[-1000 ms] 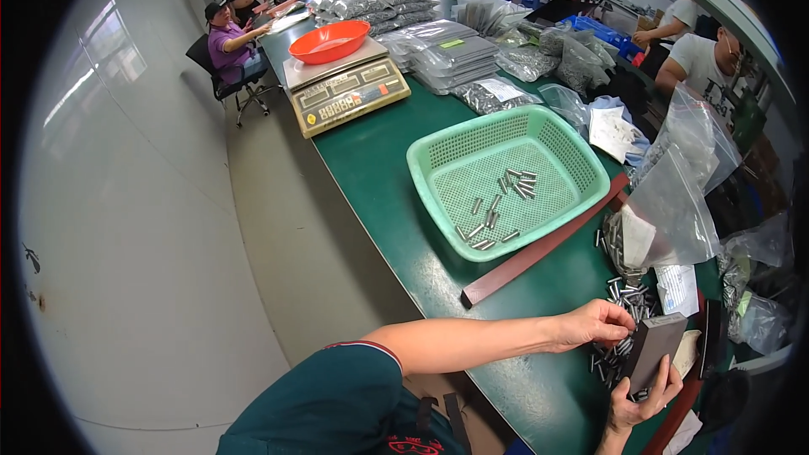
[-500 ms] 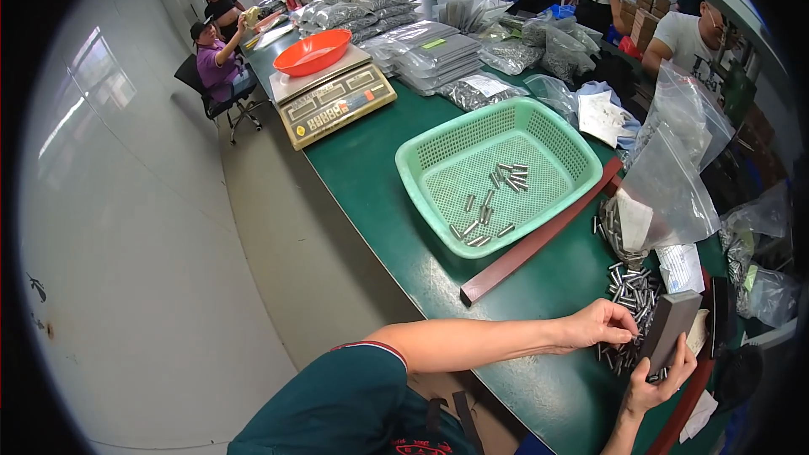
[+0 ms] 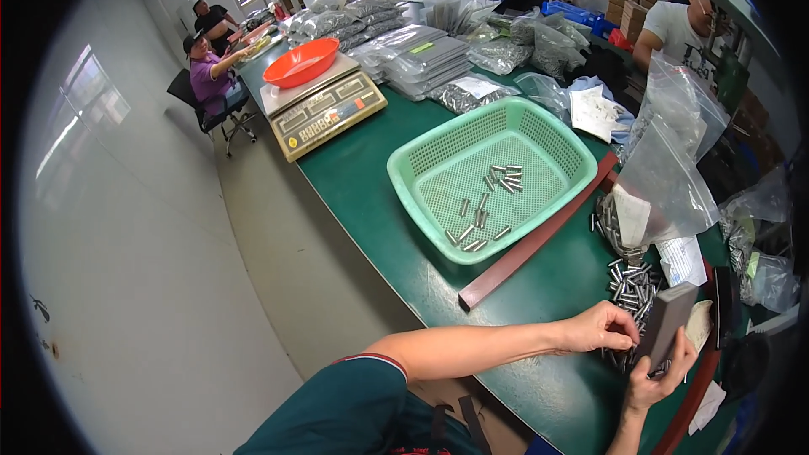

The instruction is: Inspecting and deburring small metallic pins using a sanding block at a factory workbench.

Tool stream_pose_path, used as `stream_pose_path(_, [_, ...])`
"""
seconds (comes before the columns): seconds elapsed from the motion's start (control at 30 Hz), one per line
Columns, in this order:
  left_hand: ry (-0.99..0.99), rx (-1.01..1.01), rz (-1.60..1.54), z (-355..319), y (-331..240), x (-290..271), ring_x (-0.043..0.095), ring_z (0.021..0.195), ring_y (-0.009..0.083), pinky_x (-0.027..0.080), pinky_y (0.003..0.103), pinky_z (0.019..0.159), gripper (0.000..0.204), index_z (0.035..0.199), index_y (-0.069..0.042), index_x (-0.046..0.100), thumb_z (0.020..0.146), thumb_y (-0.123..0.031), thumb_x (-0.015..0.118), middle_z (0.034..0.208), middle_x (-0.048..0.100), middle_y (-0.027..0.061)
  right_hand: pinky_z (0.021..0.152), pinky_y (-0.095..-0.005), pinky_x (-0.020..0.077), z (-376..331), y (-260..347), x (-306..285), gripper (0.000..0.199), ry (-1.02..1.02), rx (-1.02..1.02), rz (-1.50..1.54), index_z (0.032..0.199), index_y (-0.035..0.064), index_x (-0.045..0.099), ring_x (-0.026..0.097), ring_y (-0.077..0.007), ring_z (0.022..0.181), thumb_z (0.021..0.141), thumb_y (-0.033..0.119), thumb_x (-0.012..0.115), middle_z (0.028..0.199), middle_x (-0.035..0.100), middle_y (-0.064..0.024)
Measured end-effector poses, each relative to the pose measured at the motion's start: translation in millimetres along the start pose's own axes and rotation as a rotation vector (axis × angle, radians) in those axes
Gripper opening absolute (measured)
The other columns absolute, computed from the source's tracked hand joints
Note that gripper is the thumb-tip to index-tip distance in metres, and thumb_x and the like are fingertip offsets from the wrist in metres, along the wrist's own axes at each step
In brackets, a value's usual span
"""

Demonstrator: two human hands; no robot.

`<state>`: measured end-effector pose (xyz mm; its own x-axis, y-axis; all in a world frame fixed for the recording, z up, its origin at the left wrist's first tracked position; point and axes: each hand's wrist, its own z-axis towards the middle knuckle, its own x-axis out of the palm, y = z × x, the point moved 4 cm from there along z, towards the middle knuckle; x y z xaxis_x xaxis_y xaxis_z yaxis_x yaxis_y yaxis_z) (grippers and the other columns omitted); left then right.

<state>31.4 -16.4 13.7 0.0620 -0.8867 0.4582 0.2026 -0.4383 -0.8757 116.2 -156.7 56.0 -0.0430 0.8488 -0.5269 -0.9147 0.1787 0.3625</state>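
Observation:
In my right hand is a grey rectangular block, gripped by its sides and tilted upright. My left hand is closed in a pinch close against the block's left face; what its fingertips hold, if anything, is too small to make out. A pile of short metal pins lies on the green table just behind and under both hands. Beyond the hands stands a light green perforated basket, with several similar metal pins scattered on its bottom.
A dark red bar lies between basket and pin pile. An open clear plastic bag of pins stands behind the pile. Farther off are a scale with a red bowl and stacked grey bags. Other people work around the table.
The view has shifted slightly. My hands and the block keep nearly the same place, the block turned a little. The seated person at far left has lowered an arm; the standing one at the back moved left.

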Motion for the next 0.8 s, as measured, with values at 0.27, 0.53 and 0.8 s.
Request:
stream_pose_path(0.27, [-0.009,0.024,-0.033,1.9,6.3,2.1,0.057,0.077,0.0059,0.047,0.021,0.070,0.011,0.091,-0.001,0.064,0.081,-0.005,0.063,0.084,0.063,0.0009,0.082,-0.0422,0.0424,0.9,-3.0,-2.5,0.055,0.015,0.047,0.031,0.121,-0.0035,0.053,0.052,-0.0316,0.094,0.077,0.029,0.059,0.105,0.049,-0.0174])
stream_pose_path(0.53, [0.049,0.051,0.010,1.8,3.8,0.6,0.058,0.076,0.0058,0.047,0.020,0.067,0.011,0.090,0.000,0.065,0.080,-0.006,0.064,0.084,0.065,0.0016,0.082,-0.0413,0.0429,5.1,1.5,-1.5,0.055,0.000,-0.001,0.006,0.120,-0.0037,0.053,0.052,-0.0317,0.097,0.081,0.034,0.059,0.107,0.050,-0.0178])
stream_pose_path(0.8, [0.003,0.070,-0.033,-0.5,1.5,0.3,0.057,0.077,0.0051,0.046,0.020,0.068,0.012,0.091,0.000,0.066,0.080,-0.006,0.064,0.079,0.063,0.0000,0.083,-0.0435,0.0423,1.6,3.0,-0.1,0.057,0.004,-0.016,0.022,0.120,-0.0035,0.054,0.051,-0.0325,0.096,0.075,0.032,0.061,0.105,0.051,-0.0185])
